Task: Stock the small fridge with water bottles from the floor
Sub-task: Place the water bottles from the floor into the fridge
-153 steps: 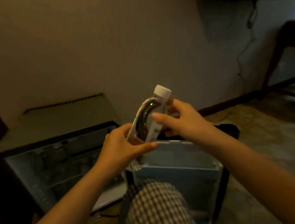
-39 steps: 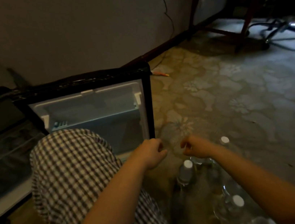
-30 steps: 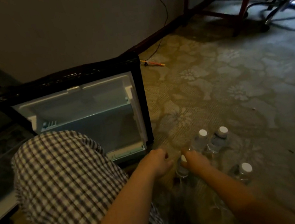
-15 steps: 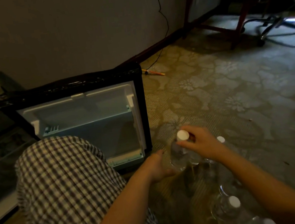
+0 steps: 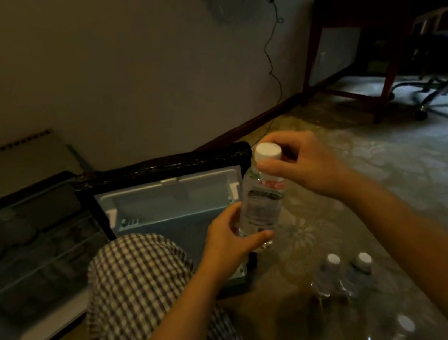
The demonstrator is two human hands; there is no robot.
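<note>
A clear water bottle (image 5: 261, 205) with a white cap and a printed label is held upright in the air, in front of the open fridge door (image 5: 170, 203). My left hand (image 5: 231, 242) grips its lower end. My right hand (image 5: 307, 168) holds its neck just under the cap. The small fridge (image 5: 24, 255) stands open at the left, its wire shelves dim, with round shapes faintly showing inside. Three more capped bottles (image 5: 344, 276) stand on the floor at the lower right.
My knee in checked trousers (image 5: 138, 285) fills the lower middle, in front of the door. A dark wooden table (image 5: 370, 34) and a chair base (image 5: 436, 91) stand at the far right. A cable (image 5: 272, 47) hangs down the wall. Patterned flooring (image 5: 404, 173) spreads to the right.
Both hands reached down to the floor bottles, my right hand picked one up by the neck, and it has risen to chest height with my left hand now round its base.
</note>
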